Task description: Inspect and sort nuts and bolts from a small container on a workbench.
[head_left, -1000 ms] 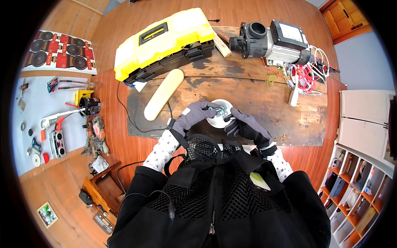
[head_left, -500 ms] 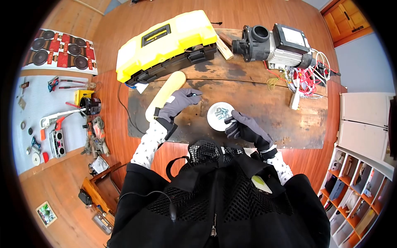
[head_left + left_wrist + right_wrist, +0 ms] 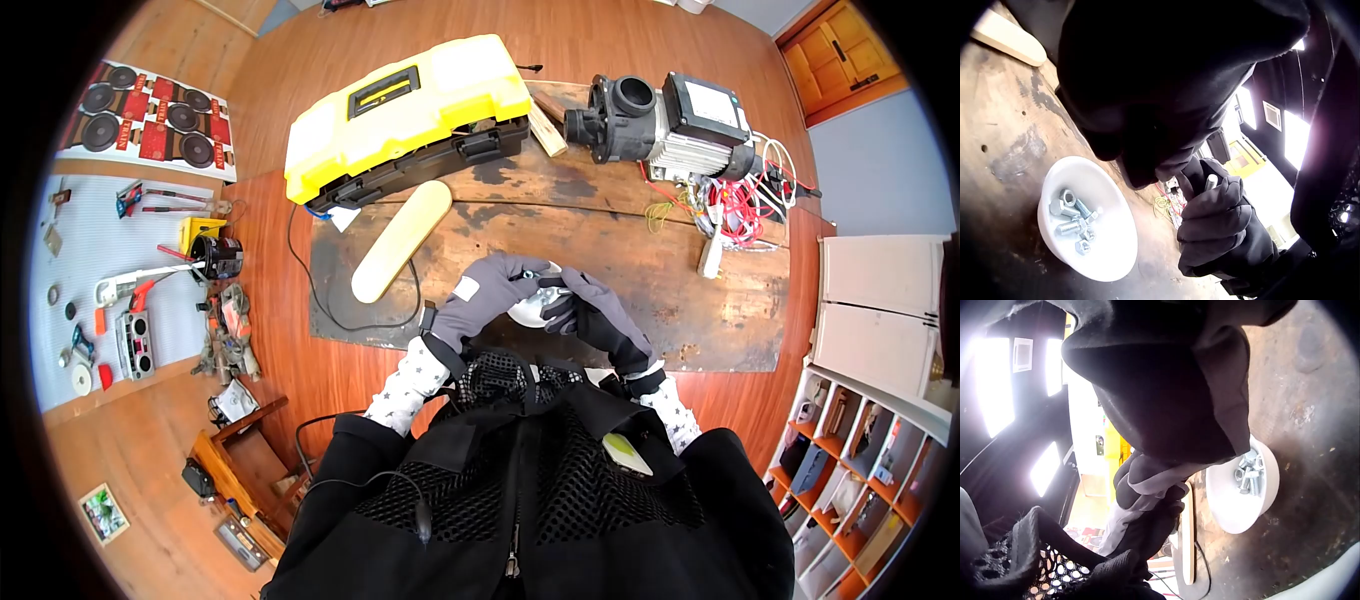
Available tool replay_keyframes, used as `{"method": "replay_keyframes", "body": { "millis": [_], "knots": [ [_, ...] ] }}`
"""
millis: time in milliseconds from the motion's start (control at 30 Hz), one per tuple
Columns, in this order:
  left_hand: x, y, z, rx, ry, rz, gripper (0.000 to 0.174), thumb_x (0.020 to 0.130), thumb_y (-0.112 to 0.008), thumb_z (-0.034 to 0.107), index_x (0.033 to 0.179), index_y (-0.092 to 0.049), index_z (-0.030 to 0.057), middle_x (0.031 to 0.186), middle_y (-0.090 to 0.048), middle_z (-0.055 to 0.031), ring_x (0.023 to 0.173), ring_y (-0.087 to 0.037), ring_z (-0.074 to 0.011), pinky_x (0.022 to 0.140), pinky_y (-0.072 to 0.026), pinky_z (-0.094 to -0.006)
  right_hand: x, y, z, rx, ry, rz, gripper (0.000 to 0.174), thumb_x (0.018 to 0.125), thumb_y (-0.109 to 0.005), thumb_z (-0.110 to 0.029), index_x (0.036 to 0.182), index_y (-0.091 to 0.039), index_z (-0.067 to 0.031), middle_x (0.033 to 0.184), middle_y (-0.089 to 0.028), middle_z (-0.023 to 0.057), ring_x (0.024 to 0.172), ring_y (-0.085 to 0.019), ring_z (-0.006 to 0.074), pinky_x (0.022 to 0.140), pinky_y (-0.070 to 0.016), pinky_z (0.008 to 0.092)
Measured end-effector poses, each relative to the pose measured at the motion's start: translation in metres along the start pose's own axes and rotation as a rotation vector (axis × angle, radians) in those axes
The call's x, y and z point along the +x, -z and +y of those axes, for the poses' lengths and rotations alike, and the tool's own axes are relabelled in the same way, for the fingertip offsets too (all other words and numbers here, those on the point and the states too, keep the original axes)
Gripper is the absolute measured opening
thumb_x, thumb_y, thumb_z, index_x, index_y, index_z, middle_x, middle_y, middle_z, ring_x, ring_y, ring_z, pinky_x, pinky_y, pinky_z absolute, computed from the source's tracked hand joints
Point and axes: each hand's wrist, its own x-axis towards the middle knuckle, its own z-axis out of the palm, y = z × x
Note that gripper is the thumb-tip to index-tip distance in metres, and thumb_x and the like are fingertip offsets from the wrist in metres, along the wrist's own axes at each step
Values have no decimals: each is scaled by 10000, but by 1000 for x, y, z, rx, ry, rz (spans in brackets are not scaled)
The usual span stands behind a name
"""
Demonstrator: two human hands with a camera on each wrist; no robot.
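Observation:
Both hands wear grey-and-black gloves and meet above a white bowl near the table's front edge. My right hand grips a bolt, its threaded end poking up past the curled fingers in the left wrist view. At the fingertips of my left hand, which are pinched together, a small shiny metal piece shows; its kind is mostly hidden. Several loose bolts and nuts lie in the bowl, seen beside the hands in both wrist views.
A yellow-and-black toolbox stands at the table's back left, with a pale rounded board and a black cable before it. A pump and tangled wires occupy the back right. Wood strips lie between.
My left hand rose from the bowl and swung left with a small piece, then came back right beside the right hand. The right hand stayed at the bowl's right side with its bolt.

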Motion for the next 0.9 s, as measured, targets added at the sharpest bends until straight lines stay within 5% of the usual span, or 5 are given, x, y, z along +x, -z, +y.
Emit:
{"method": "replay_keyframes", "body": {
  "millis": [133,367,533,667,900],
  "knots": [
    [0,0,11,369,-152,29,307,926,-663,185,1216,-691,92,953,-732,-103,818,-668,-183,767,-519,-278,-1,-2,3,-10,4,19,405,1035,-534,-373,1194,-647,-18,896,-684,21,668,-619,75,597,-503,209],
    [-1,-4,6,345,-141,-22,358,930,-633,145,1285,-645,102,1006,-727,-104,867,-669,-185,790,-516,-279,0,-1,3,-24,-26,22,377,1038,-533,-360,1193,-636,-33,890,-681,29,661,-621,85,587,-502,220],
    [-5,-9,-6,-438,28,-90,373,897,-621,2,1269,-642,1,1195,-679,-49,1054,-625,-122,959,-472,-254,1,2,6,20,-18,-14,377,1044,-519,-358,1188,-634,-29,868,-658,14,654,-609,79,580,-503,227],
    [-6,-12,-3,-566,75,-108,382,886,-628,-12,1268,-637,-18,1173,-683,-46,1057,-623,-118,966,-464,-247,-2,1,5,-137,87,-53,385,1049,-504,-362,1205,-616,-28,865,-649,11,654,-601,81,579,-501,227],
    [-11,-14,2,-716,87,-66,340,929,-654,29,1266,-639,-13,1156,-687,-47,1006,-636,-105,893,-498,-229,-1,-1,-1,107,-98,-125,419,1043,-496,-400,1220,-576,-29,856,-677,72,665,-648,156,618,-541,293]
  ]
}}
